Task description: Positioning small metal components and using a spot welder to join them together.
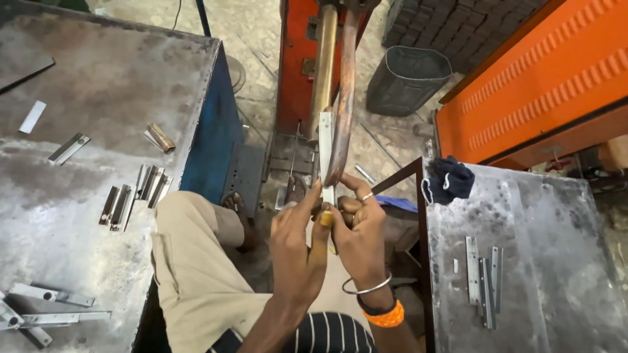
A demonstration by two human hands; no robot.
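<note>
Both hands meet at centre, under the long copper-coloured arms (335, 85) of the orange upright welding machine (294, 65). The left hand (297, 245) is closed in a pinch, thumb and fingers on the lower end of a narrow flat grey metal strip (326, 153). The right hand (358, 229) is also closed round the strip's lower end, just beside the left, fingers curled, ring on one finger, silver bangle and orange band at the wrist. The strip stands near upright, its upper part lying against the curved lower arm of the machine — exact contact point I cannot tell.

On the left, a worn grey steel surface (98, 98) with a blue side panel carries loose parts: a cluster of short channel-shaped metal pieces (134, 193) near its right edge, a small brownish piece (160, 137) further away, two flat strips (49, 134) on the far left side, and longer bracket pieces with holes (46, 307) at the near left corner.

On the right, a second grey metal surface (556, 229) holds a small group of flat metal strips (484, 278) laid side by side, with a dark blue cloth (448, 180) at its far left corner.

Beyond — a dark metal bucket (407, 78) on the floor and an orange ribbed panel (543, 72) at far right.
</note>
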